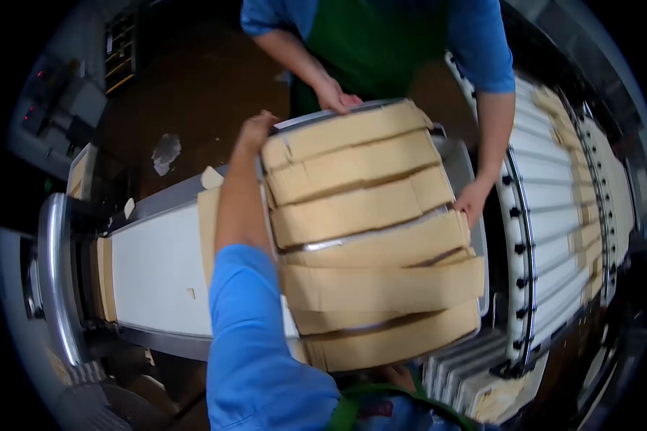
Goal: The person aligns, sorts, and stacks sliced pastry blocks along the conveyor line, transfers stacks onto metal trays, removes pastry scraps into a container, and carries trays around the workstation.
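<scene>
A tray [292, 123] with several wide strips of pale tan dough [363, 233] laid across it is held up in front of me. My left hand [257, 130] is closed on the tray's far left corner, the arm stretched along its left side. Only a little of my right hand or wrist [399, 376] shows at the near edge; its fingers are hidden beneath the tray. A co-worker in a green apron faces me, with one hand [336, 96] on the far edge and the other hand [474, 201] at the right side.
A white conveyor belt [158, 269] with dough scraps runs to the left, ending at a metal roller [57, 276]. On the right, a slatted conveyor [550, 215] carries more tan strips. A pale bin [459, 164] stands partly behind the tray. Stacked trays [453, 373] sit at lower right.
</scene>
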`<state>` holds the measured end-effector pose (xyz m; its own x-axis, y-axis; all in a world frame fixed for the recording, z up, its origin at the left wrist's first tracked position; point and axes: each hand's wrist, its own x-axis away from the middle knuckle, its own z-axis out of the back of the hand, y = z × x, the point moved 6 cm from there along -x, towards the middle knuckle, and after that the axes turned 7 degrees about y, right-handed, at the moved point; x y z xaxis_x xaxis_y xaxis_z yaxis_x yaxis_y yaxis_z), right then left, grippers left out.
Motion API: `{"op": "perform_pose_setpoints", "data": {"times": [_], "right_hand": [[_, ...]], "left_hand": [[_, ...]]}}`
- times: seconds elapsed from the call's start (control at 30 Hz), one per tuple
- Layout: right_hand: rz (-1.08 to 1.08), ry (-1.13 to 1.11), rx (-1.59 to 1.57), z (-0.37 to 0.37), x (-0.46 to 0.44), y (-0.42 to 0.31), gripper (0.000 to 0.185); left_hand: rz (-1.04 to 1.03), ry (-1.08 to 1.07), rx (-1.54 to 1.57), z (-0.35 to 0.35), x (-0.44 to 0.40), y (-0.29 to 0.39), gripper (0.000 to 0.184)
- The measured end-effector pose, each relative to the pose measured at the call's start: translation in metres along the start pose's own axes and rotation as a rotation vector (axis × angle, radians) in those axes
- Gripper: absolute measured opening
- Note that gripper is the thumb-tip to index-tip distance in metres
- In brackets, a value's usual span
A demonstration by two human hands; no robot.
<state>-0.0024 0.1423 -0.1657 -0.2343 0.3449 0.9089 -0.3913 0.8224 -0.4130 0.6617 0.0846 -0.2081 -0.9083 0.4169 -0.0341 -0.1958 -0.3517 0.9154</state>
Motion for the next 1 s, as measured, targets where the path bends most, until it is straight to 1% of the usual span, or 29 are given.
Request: {"op": "perform_pose_setpoints", "data": {"times": [0.03, 0.07, 0.1, 0.13, 0.17, 0.2, 0.23, 0.27, 0.3, 0.33, 0.37, 0.4, 0.43, 0.47, 0.5, 0.53, 0.57, 0.6, 0.63, 0.67, 0.7, 0.73, 0.77, 0.8, 0.83, 0.87, 0.9, 0.97, 1.0], "right_hand": [[-0.062, -0.133, 0.005, -0.005, -0.012, 0.014, 0.028], [-0.121, -0.263, 0.004, -0.006, -0.020, 0.030, 0.025], [-0.165, -0.271, 0.115, -0.021, -0.011, 0.013, 0.022], [-0.311, -0.183, 0.098, -0.013, -0.022, 0.033, 0.026], [-0.347, -0.161, 0.037, -0.014, -0.019, 0.031, 0.029], [-0.390, -0.124, -0.138, -0.009, -0.012, 0.029, 0.030], [-0.389, -0.210, -0.030, -0.003, -0.014, 0.028, 0.030], [-0.359, -0.297, 0.021, 0.008, -0.006, 0.015, 0.029], [-0.327, -0.385, 0.070, 0.022, 0.004, -0.005, 0.028], [-0.234, -0.402, 0.281, 0.039, 0.015, -0.034, 0.028], [-0.144, -0.420, 0.501, 0.056, 0.024, -0.061, 0.027], [0.054, -0.261, 0.647, 0.076, 0.020, -0.090, 0.027], [0.251, -0.102, 0.787, 0.088, 0.018, -0.115, 0.026], [0.517, 0.059, 0.792, 0.093, 0.016, -0.135, 0.026], [0.796, 0.227, 0.781, 0.096, 0.016, -0.157, 0.026], [0.804, 0.222, 0.776, 0.093, 0.009, -0.162, 0.026], [0.892, 0.152, 0.608, 0.085, 0.006, -0.174, 0.025], [0.974, 0.057, 0.439, 0.076, 0.004, -0.184, 0.025], [0.981, -0.006, 0.438, 0.066, 0.001, -0.191, 0.025], [0.951, 0.005, 0.546, 0.060, -0.004, -0.196, 0.023], [0.923, 0.008, 0.660, 0.054, -0.011, -0.199, 0.022], [0.874, -0.067, 0.643, 0.053, -0.022, -0.200, 0.021], [0.828, -0.129, 0.634, 0.052, -0.031, -0.201, 0.021], [0.761, -0.171, 0.642, 0.045, -0.024, -0.207, 0.020], [0.692, -0.201, 0.655, 0.041, -0.014, -0.213, 0.019], [0.700, -0.236, 0.671, 0.038, -0.013, -0.215, 0.019], [0.671, -0.251, 0.650, 0.039, -0.014, -0.216, 0.018], [0.643, -0.267, 0.637, 0.044, -0.018, -0.217, 0.017], [0.640, -0.241, 0.630, 0.048, -0.021, -0.219, 0.017]], "left_hand": [[-0.073, 0.013, -0.036, 0.015, 0.005, 0.008, 0.031], [-0.042, 0.188, 0.156, 0.029, 0.015, 0.010, 0.029], [-0.045, 0.365, 0.350, 0.043, 0.031, 0.020, 0.027], [0.100, 0.404, 0.433, 0.050, 0.055, 0.022, 0.026], [0.167, 0.402, 0.428, 0.058, 0.077, 0.021, 0.029], [0.004, 0.370, 0.363, 0.070, 0.104, 0.013, 0.032], [-0.045, 0.401, 0.245, 0.081, 0.146, 0.013, 0.035], [0.067, 0.391, 0.218, 0.089, 0.199, 0.020, 0.036], [0.046, 0.308, 0.095, 0.097, 0.245, 0.026, 0.040], [0.143, 0.376, -0.030, 0.109, 0.292, 0.009, 0.044], [0.228, 0.396, -0.032, 0.123, 0.335, -0.016, 0.050], [0.358, 0.404, 0.097, 0.130, 0.379, -0.029, 0.057], [0.493, 0.440, 0.181, 0.136, 0.415, -0.028, 0.060], [0.625, 0.476, 0.262, 0.138, 0.442, -0.025, 0.063], [0.611, 0.482, 0.264, 0.134, 0.448, -0.018, 0.063], [0.574, 0.351, 0.351, 0.122, 0.453, -0.010, 0.067], [0.537, 0.231, 0.437, 0.113, 0.459, -0.003, 0.072], [0.495, 0.139, 0.361, 0.106, 0.451, 0.004, 0.074], [0.478, 0.127, 0.248, 0.105, 0.444, 0.002, 0.069], [0.367, 0.123, -0.014, 0.104, 0.433, 0.009, 0.058], [0.391, 0.204, 0.139, 0.108, 0.427, 0.009, 0.045], [0.387, 0.283, 0.287, 0.119, 0.423, -0.014, 0.039], [0.435, 0.295, 0.219, 0.124, 0.414, -0.026, 0.035], [0.431, 0.227, 0.060, 0.128, 0.402, -0.025, 0.031], [0.365, 0.337, 0.110, 0.131, 0.399, -0.023, 0.028], [0.510, 0.458, 0.137, 0.129, 0.396, -0.011, 0.029], [0.667, 0.423, 0.133, 0.129, 0.392, -0.010, 0.036], [0.680, 0.475, -0.006, 0.129, 0.382, -0.019, 0.045], [0.685, 0.484, 0.002, 0.130, 0.378, -0.016, 0.045]]}}
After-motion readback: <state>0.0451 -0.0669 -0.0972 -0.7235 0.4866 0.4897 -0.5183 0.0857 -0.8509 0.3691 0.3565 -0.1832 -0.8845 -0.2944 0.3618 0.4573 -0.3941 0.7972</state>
